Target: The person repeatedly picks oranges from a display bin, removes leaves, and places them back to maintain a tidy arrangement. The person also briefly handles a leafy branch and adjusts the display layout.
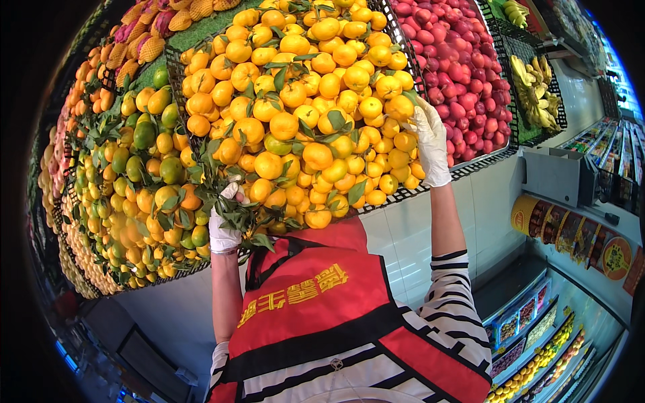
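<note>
A large heap of orange mandarins (pixel 282 126), some with green leaves, fills the display in front of me. My left hand (pixel 225 221), in a white glove, is at the heap's near left corner. Its fingers close around a bunch of green leafy sprigs (pixel 237 214), which partly hide the palm. At the heap's right side, my right hand (pixel 429 143), also gloved in white, has its fingers around a mandarin (pixel 399 108) on the heap. The hidden side of that fruit does not show.
Red plum-like fruit (pixel 461 90) lies right of the black crate edge (pixel 403 194). Green-and-orange citrus (pixel 146 201) is piled at left, with netted fruit (pixel 143 45) beyond. Bananas (pixel 536 90) sit in a crate at far right. A grey box (pixel 557 171) stands beside the aisle.
</note>
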A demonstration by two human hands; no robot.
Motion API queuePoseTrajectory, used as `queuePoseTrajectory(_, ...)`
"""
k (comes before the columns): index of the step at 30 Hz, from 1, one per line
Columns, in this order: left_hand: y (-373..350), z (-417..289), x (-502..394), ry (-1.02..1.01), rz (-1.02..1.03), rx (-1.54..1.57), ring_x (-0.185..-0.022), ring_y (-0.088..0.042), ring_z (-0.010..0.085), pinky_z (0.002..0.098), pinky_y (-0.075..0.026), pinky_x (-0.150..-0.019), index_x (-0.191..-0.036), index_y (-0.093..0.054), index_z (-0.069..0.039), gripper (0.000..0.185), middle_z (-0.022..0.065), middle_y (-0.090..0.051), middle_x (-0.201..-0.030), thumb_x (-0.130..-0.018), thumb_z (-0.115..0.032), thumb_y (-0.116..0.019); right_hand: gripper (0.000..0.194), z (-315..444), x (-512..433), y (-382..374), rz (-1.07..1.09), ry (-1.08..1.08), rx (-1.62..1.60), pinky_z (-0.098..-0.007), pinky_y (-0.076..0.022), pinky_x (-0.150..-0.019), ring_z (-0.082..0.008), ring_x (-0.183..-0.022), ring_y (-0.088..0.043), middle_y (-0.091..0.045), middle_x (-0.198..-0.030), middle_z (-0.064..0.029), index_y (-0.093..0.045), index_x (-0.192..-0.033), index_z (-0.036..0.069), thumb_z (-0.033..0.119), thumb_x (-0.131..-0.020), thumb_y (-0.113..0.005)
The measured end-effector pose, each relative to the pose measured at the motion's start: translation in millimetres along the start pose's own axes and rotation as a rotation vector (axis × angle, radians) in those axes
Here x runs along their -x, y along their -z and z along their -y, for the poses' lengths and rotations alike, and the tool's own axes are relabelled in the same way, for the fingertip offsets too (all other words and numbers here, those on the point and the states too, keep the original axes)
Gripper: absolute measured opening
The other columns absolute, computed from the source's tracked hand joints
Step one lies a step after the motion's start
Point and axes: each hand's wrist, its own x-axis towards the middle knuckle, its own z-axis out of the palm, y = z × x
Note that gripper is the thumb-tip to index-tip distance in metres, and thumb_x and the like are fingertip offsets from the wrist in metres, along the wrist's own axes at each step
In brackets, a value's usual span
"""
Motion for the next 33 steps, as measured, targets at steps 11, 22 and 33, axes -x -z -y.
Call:
queuePoseTrajectory(11,11,6,-9,-0.047,-0.014,-0.069,-0.066,-0.059,0.0129,0.0250,-0.049,-0.059,-0.115,-0.065,-0.007,0.025,-0.0014,-0.061,-0.076,-0.092,-0.017,-0.068,0.068,-32,71,22,-0.003,0.334,1.250,-0.0411,-0.0489,-0.094,-0.0362,-0.105,-0.058,-0.063,-0.114,-0.0193,-0.050,-0.139,0.000,0.018,-0.080,-0.079)
queuePoseTrajectory(22,15,4,-15,0.011,0.008,0.012,-0.064,-0.062,0.0142,0.0263,-0.052,-0.055,-0.108,-0.067,-0.008,0.018,-0.0001,-0.063,-0.076,-0.093,-0.018,-0.068,0.052,-13,99,23,0.052,0.176,0.681,-0.0315,-0.0529,-0.087,-0.0230,-0.102,-0.064,-0.061,-0.118,-0.0115,-0.054,-0.138,0.009,0.001,-0.088,-0.067)
queuePoseTrajectory(33,9,3,-8,0.007,-0.019,-0.001,-0.065,-0.061,0.0133,0.0252,-0.051,-0.057,-0.115,-0.065,-0.008,0.024,-0.0007,-0.062,-0.076,-0.093,-0.017,-0.067,0.050,-23,16,38,0.083,0.343,1.271,-0.0341,-0.0546,-0.074,-0.0270,-0.093,-0.067,-0.065,-0.120,-0.0079,-0.060,-0.132,0.015,0.001,-0.084,-0.065)
